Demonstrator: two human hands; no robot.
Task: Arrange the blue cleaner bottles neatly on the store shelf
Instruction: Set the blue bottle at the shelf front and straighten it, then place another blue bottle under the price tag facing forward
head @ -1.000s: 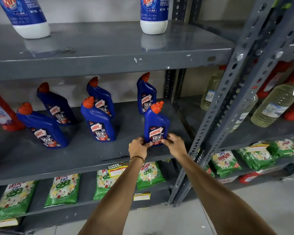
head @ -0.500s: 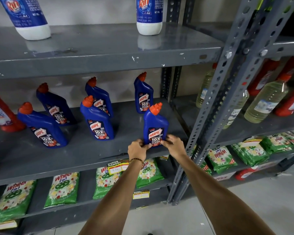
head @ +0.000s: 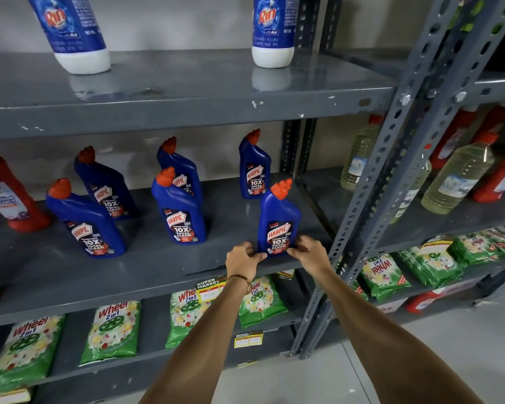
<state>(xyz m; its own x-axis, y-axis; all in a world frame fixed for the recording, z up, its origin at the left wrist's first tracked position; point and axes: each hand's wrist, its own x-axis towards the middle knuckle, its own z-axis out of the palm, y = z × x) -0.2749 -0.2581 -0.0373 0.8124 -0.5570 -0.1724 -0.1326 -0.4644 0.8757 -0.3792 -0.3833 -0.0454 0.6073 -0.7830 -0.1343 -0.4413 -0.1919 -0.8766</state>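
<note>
Fingers of my left hand point(head: 243, 259) and right hand point(head: 310, 252) pinch the base of the front-right blue cleaner bottle point(head: 278, 218) from either side, standing upright near the front edge of the middle shelf point(head: 158, 266), right of five other blue bottles point(head: 178, 209).

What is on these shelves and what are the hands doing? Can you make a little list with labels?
held bottle: blue Harpic bottle, upright, front right of the middle shelf
left hand: fingers on the bottle's lower left side
right hand: fingers on its lower right side
other blue Harpic bottles: five, in two loose rows
top shelf: two Rin bottles
bottom shelf: green Wheel packets
</note>
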